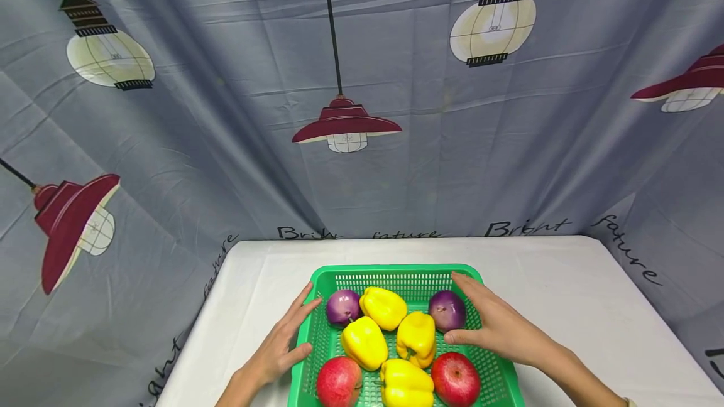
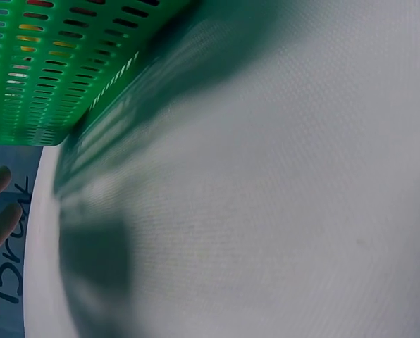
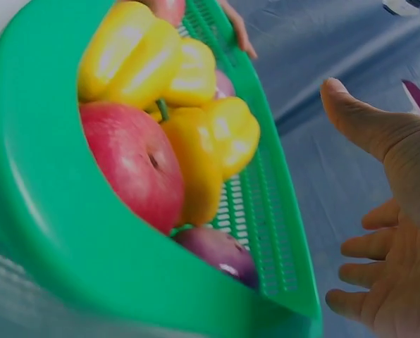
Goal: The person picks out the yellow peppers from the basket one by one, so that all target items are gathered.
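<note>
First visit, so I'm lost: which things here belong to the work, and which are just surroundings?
Likely part of the work:
green basket
four yellow peppers
two red apples
two round purple items
left hand
right hand

Just surroundings:
white table
grey lamp-print backdrop

In the lower middle of the frame, a green basket (image 1: pixel 396 268) stands on the white tabletop (image 1: pixel 243 306). Inside it there are four yellow peppers (image 1: pixel 383 308), two purple round vegetables (image 1: pixel 342 307) and two red apples (image 1: pixel 455 379). The left hand (image 1: pixel 281 343) is at its left rim, the right hand (image 1: pixel 500 325) over its right rim, both with fingers extended. A grey curtain (image 1: pixel 430 187) with printed lamps (image 1: pixel 346 123) fills the upper frame.
</note>
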Demonstrator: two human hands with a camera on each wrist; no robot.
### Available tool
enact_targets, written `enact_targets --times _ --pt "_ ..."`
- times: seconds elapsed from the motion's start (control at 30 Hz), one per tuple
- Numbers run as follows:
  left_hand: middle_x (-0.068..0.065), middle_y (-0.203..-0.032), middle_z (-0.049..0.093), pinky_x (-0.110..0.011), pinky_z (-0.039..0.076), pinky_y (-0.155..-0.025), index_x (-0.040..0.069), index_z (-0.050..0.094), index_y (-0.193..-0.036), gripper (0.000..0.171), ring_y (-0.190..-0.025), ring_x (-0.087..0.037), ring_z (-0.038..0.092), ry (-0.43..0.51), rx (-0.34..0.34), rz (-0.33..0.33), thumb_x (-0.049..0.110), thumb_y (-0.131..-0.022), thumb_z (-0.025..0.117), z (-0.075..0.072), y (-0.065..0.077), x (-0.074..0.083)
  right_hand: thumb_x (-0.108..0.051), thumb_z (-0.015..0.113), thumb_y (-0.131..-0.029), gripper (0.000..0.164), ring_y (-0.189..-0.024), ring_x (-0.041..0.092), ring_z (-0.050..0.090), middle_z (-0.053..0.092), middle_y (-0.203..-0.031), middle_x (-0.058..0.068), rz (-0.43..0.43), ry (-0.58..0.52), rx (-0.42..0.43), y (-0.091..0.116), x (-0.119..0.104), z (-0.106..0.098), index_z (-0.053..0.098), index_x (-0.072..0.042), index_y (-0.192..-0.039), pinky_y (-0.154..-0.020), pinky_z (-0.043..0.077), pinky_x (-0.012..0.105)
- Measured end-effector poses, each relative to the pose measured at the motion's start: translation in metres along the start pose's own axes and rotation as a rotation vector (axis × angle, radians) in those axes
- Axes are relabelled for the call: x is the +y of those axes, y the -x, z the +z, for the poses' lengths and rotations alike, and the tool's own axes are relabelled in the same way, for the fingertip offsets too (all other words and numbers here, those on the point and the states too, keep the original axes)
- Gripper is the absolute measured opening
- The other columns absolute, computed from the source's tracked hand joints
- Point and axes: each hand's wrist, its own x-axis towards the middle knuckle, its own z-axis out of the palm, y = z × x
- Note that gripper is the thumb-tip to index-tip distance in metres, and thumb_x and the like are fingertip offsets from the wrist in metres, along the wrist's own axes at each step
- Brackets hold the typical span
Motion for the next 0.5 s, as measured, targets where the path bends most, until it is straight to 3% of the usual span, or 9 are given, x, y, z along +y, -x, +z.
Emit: enact_targets --times 0.23,0.5 --pt "-0.019 -0.165 0.018 -0.079 0.034 -0.093 0.004 0.04 -0.153 0.068 -0.149 -0.034 0.025 0.018 0.02 0.004 0.037 -0.095 0.053 0.002 0.001 -0.002 -0.055 0.082 -0.077 0.106 -0.14 0.045 0.037 0.04 -0.154 0.023 -0.007 -0.045 -0.103 -0.011 -0.006 0.012 0.037 0.005 -0.152 -0.105 0.036 0.065" --pt "-0.02 -0.165 0.019 -0.08 0.033 -0.092 0.004 0.04 -0.153 0.066 -0.149 -0.034 0.025 0.033 0.029 0.009 0.037 -0.095 0.051 0.004 0.002 -0.003 -0.056 0.081 -0.078 0.103 -0.137 0.044 0.041 0.045 -0.151 0.023 -0.013 -0.061 -0.202 -0.024 -0.009 0.02 0.041 0.007 -0.148 -0.104 0.039 0.063"
